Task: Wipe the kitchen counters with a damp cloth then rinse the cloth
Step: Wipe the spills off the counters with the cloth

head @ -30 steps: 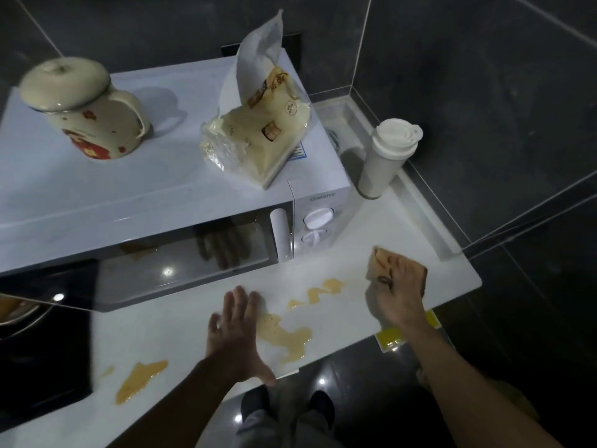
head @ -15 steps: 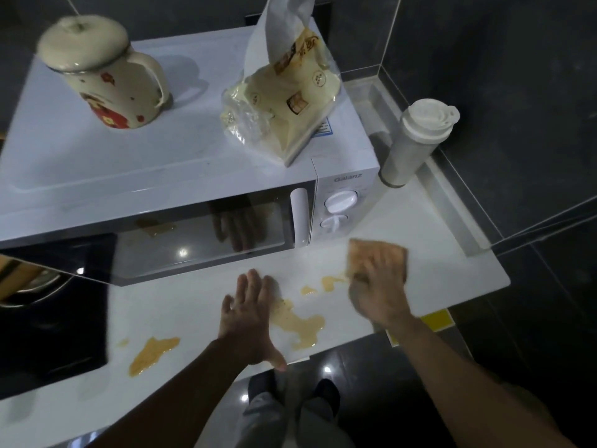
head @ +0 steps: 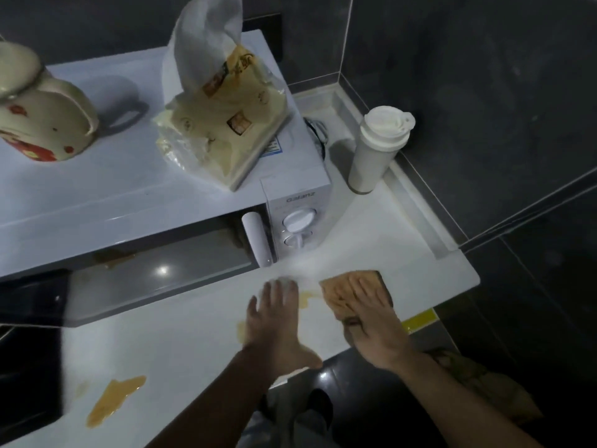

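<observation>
Moved: right hand (head: 371,321) and cloth (head: 349,286) have slid in toward the left hand (head: 274,321); less spill shows between them than half a second ago.
Right hand: fingers spread flat, pressing on the orange cloth, not curled round it.
Left hand: palm down on the counter (head: 403,247), fingers straight, holding nothing.
Cloth: flat on the counter under the right hand's fingers, just beside the left hand's fingertips.
Counts: two hands, one cloth, three orange-brown spills: small patch (head: 307,296) between the hands, sliver (head: 240,329) at the left hand's outer edge, large patch (head: 113,399) well off to its left.
Hard to see: left fingertips are blurred; jug (head: 42,121) is cut off by the frame edge; the cloth's near part lies under the right hand.
Containers: lidded jug and plastic bag (head: 223,124) stand on the microwave (head: 129,195) beyond the left hand; lidded tumbler (head: 378,150) stands beyond the right hand. Jug and tumbler contents are hidden; the bag holds something pale yellow.
</observation>
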The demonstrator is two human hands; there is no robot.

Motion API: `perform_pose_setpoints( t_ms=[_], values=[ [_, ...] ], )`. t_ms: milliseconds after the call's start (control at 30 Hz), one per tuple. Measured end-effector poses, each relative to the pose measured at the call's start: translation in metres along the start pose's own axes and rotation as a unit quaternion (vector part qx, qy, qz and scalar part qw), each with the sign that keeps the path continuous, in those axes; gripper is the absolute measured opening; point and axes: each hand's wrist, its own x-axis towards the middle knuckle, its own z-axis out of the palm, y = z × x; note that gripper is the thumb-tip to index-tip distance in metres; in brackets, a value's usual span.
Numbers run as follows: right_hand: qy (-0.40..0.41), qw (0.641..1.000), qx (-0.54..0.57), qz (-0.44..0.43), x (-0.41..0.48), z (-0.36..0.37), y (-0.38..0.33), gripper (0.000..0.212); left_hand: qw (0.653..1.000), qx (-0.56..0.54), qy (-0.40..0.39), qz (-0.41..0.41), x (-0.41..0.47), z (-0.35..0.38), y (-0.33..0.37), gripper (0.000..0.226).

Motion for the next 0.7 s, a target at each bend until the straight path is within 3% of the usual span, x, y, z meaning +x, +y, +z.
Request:
perform_pose_setpoints(
  t_ms=[100,167,200,367,467,533,567,700],
  values=[
    [0.08,0.979,0.017,0.186,-0.006,-0.028,0.074,0.051,0.999,0.012,0.004,0.04,0.017,-0.001,0.033,0.139],
    [0.109,0.953,0.011,0.283,-0.002,-0.044,0.091,0.056,0.997,0.047,-0.029,0.062,0.033,-0.005,0.05,0.141],
    [0.113,0.951,-0.011,0.289,0.001,-0.041,0.083,0.063,0.995,0.062,-0.041,0.069,0.041,-0.008,0.057,0.142],
    [0.012,0.992,-0.098,0.075,-0.035,-0.008,0.042,0.074,0.989,0.108,-0.083,0.054,0.059,-0.012,0.087,0.145],
    [0.034,0.987,-0.091,0.131,-0.009,-0.024,0.091,0.075,0.99,0.112,-0.077,0.042,0.06,-0.012,0.091,0.144],
    [0.061,0.971,-0.077,0.22,0.019,-0.03,0.087,0.078,0.991,0.108,-0.068,0.037,0.061,-0.013,0.093,0.144],
    [0.075,0.97,-0.078,0.219,0.029,-0.025,0.073,0.078,0.991,0.108,-0.065,0.036,0.061,-0.014,0.094,0.144],
    [0.0,0.998,-0.062,0.008,0.018,-0.01,0.036,0.074,0.994,0.087,-0.052,0.051,0.061,-0.014,0.088,0.143]
  ],
)
